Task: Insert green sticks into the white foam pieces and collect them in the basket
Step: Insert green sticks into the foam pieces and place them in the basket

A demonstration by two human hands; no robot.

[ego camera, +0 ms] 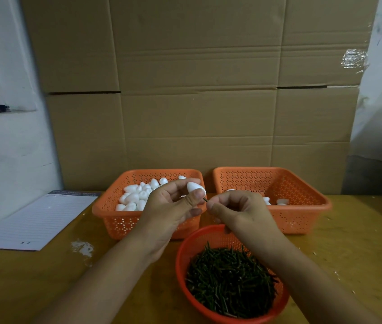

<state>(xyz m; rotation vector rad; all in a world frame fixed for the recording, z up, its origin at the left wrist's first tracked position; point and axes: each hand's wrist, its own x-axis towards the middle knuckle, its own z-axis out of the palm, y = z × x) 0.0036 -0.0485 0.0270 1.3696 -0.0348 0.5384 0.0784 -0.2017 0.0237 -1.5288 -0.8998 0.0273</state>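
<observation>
Notepad (33, 220) lies far left on the table (21, 277), out of play. Next, the left basket (105, 209) holds the pile of bare foam pieces (134, 197). Above it, left hand (173, 204) has fingers and thumb curled round one foam piece (196, 188), raised between the two rear baskets. Right hand (234, 209) pinches a green stick (205, 199); only the tip shows, right at the foam's lower end. Right basket (302, 206) holds a few white pieces, presumably finished ones. Round basket (185, 253) of green sticks (229, 279) sits nearest.

Risks, my read: stick goes in off-axis and breaks out the foam's side; too tight a squeeze dents the foam; a thin stick could snap or slip in the pinch.

Hard to tell: whether the tip is already inside the foam. Most of the stick is hidden in the right fingers. The right basket's contents are largely blocked by the right hand; no sticks discernible on them.
</observation>
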